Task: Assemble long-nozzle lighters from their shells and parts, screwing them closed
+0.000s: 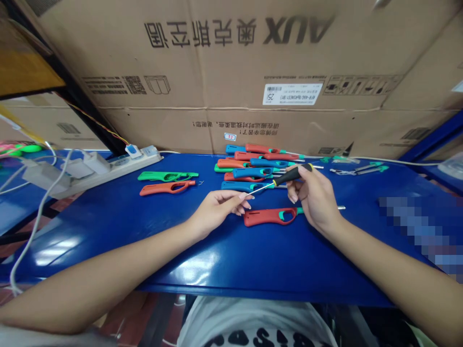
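Note:
A screwdriver [289, 177] with a black and yellow handle is held slantwise above the blue table. My right hand [316, 195] grips its handle, while the fingertips of my left hand [220, 207] pinch near the end of the metal shaft. Whether a screw sits at the tip is too small to tell. Just below both hands lies a red lighter [262, 218] with a long nozzle, partly covered by my right hand. Behind them is a pile of several blue, red and green lighters [253, 172].
Left of the pile lie a green lighter shell [157, 177] and an orange lighter shell [162, 188]. A white power strip [119, 166] with plugs and cables stands at the left. Loose nozzle parts [365, 168] rest at the back right. A large cardboard box [202, 91] closes off the rear.

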`<state>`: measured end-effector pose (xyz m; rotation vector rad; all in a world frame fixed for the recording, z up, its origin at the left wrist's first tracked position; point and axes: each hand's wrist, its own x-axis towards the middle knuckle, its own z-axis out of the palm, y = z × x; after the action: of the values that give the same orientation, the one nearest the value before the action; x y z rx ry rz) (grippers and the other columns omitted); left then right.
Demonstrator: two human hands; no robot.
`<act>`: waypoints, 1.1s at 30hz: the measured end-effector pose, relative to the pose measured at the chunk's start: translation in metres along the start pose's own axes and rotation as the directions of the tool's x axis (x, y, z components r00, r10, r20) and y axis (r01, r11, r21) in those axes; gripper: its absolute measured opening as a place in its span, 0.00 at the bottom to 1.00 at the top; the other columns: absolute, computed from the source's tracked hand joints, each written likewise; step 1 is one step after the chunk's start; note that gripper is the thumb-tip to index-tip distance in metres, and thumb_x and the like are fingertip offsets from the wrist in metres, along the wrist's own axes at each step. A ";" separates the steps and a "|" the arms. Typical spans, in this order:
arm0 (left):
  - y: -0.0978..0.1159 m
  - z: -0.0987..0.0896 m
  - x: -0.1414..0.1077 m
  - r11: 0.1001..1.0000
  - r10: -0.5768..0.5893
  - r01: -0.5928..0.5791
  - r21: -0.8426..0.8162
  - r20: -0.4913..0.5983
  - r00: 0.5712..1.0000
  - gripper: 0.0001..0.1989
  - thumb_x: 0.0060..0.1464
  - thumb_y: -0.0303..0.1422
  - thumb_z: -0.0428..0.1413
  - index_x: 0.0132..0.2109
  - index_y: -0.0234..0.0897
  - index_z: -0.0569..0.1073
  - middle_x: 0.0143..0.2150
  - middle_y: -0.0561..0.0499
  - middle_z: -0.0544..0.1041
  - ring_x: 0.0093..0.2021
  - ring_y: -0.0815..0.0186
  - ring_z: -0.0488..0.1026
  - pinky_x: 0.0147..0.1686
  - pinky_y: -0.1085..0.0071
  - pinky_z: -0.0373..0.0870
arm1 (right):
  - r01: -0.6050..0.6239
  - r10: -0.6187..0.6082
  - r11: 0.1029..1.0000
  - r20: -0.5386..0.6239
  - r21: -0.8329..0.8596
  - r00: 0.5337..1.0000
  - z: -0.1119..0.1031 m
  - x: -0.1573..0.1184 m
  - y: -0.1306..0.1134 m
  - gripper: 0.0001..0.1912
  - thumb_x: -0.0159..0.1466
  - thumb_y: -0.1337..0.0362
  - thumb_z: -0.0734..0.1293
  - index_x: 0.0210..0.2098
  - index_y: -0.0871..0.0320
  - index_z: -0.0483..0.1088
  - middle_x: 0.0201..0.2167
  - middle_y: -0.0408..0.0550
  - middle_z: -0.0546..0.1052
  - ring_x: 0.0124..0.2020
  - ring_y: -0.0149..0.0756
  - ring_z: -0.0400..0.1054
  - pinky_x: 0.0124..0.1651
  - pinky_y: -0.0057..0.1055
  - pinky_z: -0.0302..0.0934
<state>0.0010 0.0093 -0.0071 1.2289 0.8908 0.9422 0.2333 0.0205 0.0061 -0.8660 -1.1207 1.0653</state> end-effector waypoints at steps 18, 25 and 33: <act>0.002 0.001 0.000 0.997 -0.060 0.057 -0.045 -0.059 0.996 0.17 0.54 0.44 0.66 0.41 0.34 0.83 0.35 0.47 0.83 0.30 0.72 0.73 0.35 0.75 0.72 | 0.018 -0.017 0.999 0.019 -0.036 1.000 -0.001 -0.001 -0.003 0.10 0.66 0.55 0.68 0.34 0.55 0.75 0.24 0.42 0.73 0.15 0.27 0.60 0.19 0.30 0.51; 0.002 0.002 0.001 0.980 -0.123 0.113 -0.162 -0.051 0.991 0.15 0.54 0.42 0.67 0.39 0.31 0.83 0.35 0.45 0.82 0.30 0.71 0.73 0.35 0.74 0.71 | 0.073 -0.059 0.983 0.090 -0.168 0.994 0.003 -0.008 -0.005 0.13 0.64 0.50 0.70 0.38 0.53 0.75 0.26 0.40 0.76 0.15 0.25 0.61 0.19 0.29 0.53; 0.004 0.001 0.001 0.971 -0.140 0.131 -0.200 -0.030 0.990 0.17 0.54 0.42 0.67 0.39 0.30 0.83 0.33 0.46 0.82 0.29 0.72 0.73 0.33 0.75 0.71 | 0.066 -0.056 0.988 0.071 -0.138 0.996 0.001 -0.006 -0.003 0.12 0.66 0.51 0.69 0.38 0.52 0.76 0.25 0.40 0.74 0.15 0.25 0.60 0.20 0.29 0.53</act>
<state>0.0022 0.0106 -0.0035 0.9692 0.8824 0.9266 0.2323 0.0135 0.0077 -0.9061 -1.2827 0.9800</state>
